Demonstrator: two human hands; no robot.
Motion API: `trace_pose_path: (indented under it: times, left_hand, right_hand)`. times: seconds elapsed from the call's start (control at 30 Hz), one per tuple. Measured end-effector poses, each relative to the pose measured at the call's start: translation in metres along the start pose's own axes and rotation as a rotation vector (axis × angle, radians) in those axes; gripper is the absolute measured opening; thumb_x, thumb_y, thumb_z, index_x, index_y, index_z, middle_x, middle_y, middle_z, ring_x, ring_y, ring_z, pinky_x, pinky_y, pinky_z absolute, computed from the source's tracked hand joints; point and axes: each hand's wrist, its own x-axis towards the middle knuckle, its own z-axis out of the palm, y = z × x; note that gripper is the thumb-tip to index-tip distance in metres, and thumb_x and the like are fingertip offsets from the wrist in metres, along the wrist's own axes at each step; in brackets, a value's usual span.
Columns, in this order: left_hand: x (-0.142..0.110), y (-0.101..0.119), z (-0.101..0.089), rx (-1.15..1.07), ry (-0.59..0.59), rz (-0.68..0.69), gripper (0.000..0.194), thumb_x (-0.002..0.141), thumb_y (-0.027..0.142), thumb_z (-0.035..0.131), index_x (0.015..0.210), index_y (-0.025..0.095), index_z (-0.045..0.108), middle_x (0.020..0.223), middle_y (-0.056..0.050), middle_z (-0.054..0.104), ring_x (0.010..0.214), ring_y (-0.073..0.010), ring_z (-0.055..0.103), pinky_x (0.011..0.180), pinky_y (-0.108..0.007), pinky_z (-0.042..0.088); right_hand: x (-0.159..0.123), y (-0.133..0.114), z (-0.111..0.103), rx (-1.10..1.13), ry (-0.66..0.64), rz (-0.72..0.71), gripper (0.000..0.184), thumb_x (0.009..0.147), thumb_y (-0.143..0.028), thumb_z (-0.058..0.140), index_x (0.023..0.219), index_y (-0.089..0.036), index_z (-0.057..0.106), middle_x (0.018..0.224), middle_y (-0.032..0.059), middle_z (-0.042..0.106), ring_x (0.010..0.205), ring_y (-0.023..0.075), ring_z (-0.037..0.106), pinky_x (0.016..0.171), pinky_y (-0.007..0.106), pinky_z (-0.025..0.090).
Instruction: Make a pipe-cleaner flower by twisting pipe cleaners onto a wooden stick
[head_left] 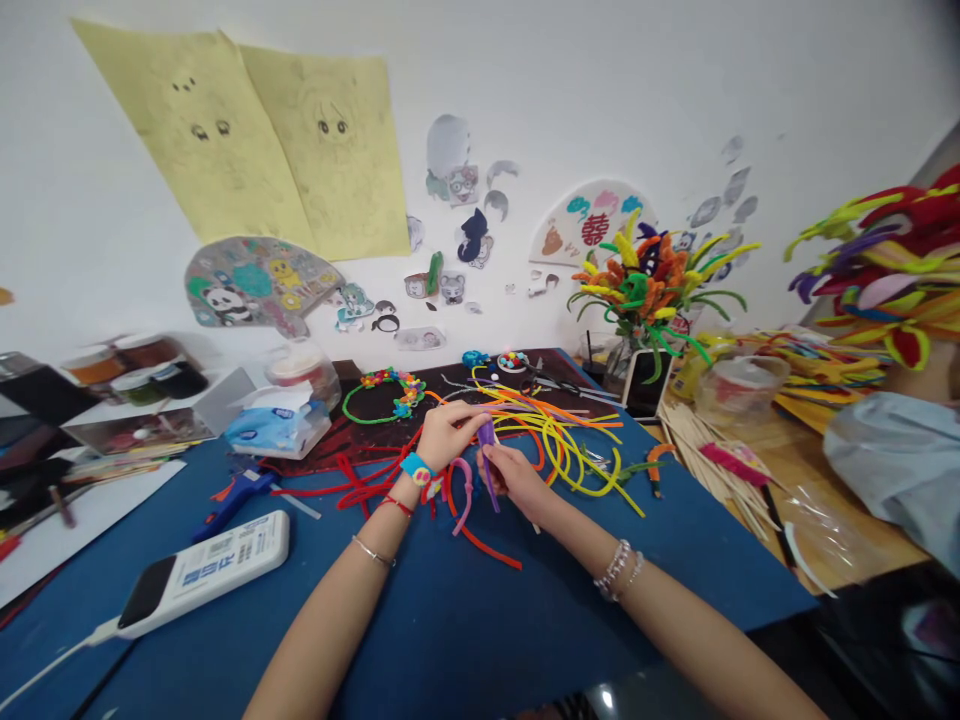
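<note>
Glue gun far left, red pipe cleaners next. What are the hands doing?

Left hand pinches a purple pipe cleaner above the blue mat; right hand grips it lower down.

Further right?

Yellow pipe cleaners, heaped loosely.

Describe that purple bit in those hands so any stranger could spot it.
On the blue mat, find the tangle of yellow and orange pipe cleaners. Beside it, the left hand and right hand grip a short purple pipe cleaner, the only one held up.
</note>
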Motion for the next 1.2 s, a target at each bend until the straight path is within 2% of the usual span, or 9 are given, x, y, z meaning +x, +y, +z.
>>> trace_pose_path:
  times: [0.2,0.37,0.53,0.63,0.7,0.83,1.0,1.1,1.2]
  left_hand:
    - [-0.002,-0.013,0.005,-0.329,-0.034,-0.289,0.026,0.071,0.037,0.058,0.071,0.012,0.065,0.057,-0.002,0.059,0.050,-0.0097,0.051,0.049,-0.021,0.042]
    - [0.002,-0.011,0.002,-0.334,-0.115,-0.321,0.029,0.070,0.039,0.058,0.069,0.011,0.065,0.061,-0.002,0.060,0.051,-0.0089,0.050,0.049,-0.020,0.041]
    - [0.005,-0.019,-0.014,-0.085,-0.446,-0.288,0.031,0.075,0.034,0.048,0.091,0.013,0.065,0.068,-0.003,0.061,0.054,-0.0089,0.051,0.052,-0.019,0.040]
    - [-0.001,-0.036,-0.020,0.186,-0.683,-0.245,0.028,0.063,0.024,0.059,0.088,0.016,0.066,0.070,-0.001,0.061,0.056,-0.0085,0.050,0.052,-0.017,0.038]
    - [-0.006,-0.047,-0.021,0.326,-0.772,-0.238,0.026,0.056,0.021,0.062,0.081,0.017,0.067,0.063,0.001,0.059,0.052,-0.0081,0.047,0.048,-0.017,0.034]
    - [-0.009,-0.054,-0.019,0.439,-0.730,-0.223,0.011,0.060,0.022,0.058,0.065,0.016,0.065,0.056,0.000,0.058,0.049,-0.0085,0.046,0.047,-0.018,0.032]
    - [0.001,-0.034,-0.032,0.410,-0.627,-0.229,0.021,0.067,0.031,0.052,0.067,0.015,0.066,0.058,-0.001,0.060,0.051,-0.0095,0.049,0.050,-0.019,0.033]
    - [0.008,-0.019,-0.041,0.389,-0.622,-0.283,0.024,0.068,0.032,0.051,0.071,0.015,0.068,0.052,0.000,0.059,0.048,-0.0098,0.049,0.049,-0.019,0.033]
    - [0.010,-0.007,-0.041,0.413,-0.609,-0.291,0.025,0.069,0.033,0.051,0.068,0.016,0.069,0.050,-0.001,0.059,0.047,-0.0104,0.049,0.048,-0.020,0.032]
  right_hand:
    - [-0.001,-0.003,0.000,-0.077,0.002,-0.009,0.031,0.078,-0.045,0.044,0.070,-0.015,0.051,0.053,-0.0037,0.043,0.044,0.0057,0.037,0.040,0.016,0.027]
    - [0.000,0.001,-0.002,-0.110,0.037,0.015,0.031,0.078,-0.044,0.044,0.070,-0.015,0.054,0.049,-0.0048,0.039,0.042,0.0052,0.036,0.039,0.016,0.026]
    - [0.003,0.000,-0.012,-0.208,0.037,0.150,0.033,0.080,-0.040,0.039,0.073,-0.014,0.057,0.043,-0.0044,0.043,0.033,0.0042,0.031,0.033,0.016,0.020]
    - [0.004,0.000,-0.021,-0.351,0.035,0.213,0.036,0.082,-0.037,0.035,0.072,-0.012,0.059,0.038,-0.0031,0.045,0.029,0.0049,0.033,0.032,0.017,0.021]
    - [0.005,0.000,-0.026,-0.445,0.017,0.247,0.040,0.083,-0.036,0.032,0.069,-0.012,0.060,0.035,-0.0020,0.046,0.027,0.0057,0.034,0.032,0.018,0.023]
    - [0.007,0.003,-0.030,-0.583,0.039,0.222,0.047,0.083,-0.042,0.032,0.057,-0.013,0.058,0.032,-0.0017,0.044,0.026,0.0064,0.035,0.033,0.019,0.026]
    - [0.009,0.006,-0.033,-0.615,0.035,0.217,0.049,0.082,-0.048,0.033,0.050,-0.016,0.053,0.029,-0.0038,0.036,0.026,0.0071,0.033,0.034,0.020,0.026]
    - [0.009,0.007,-0.036,-0.732,0.013,0.239,0.052,0.082,-0.049,0.034,0.045,-0.016,0.052,0.028,-0.0023,0.036,0.028,0.0086,0.035,0.037,0.022,0.027]
    - [0.009,0.005,-0.036,-0.831,0.088,0.059,0.056,0.081,-0.051,0.034,0.042,-0.016,0.052,0.035,0.0004,0.044,0.037,0.0101,0.043,0.044,0.023,0.030]
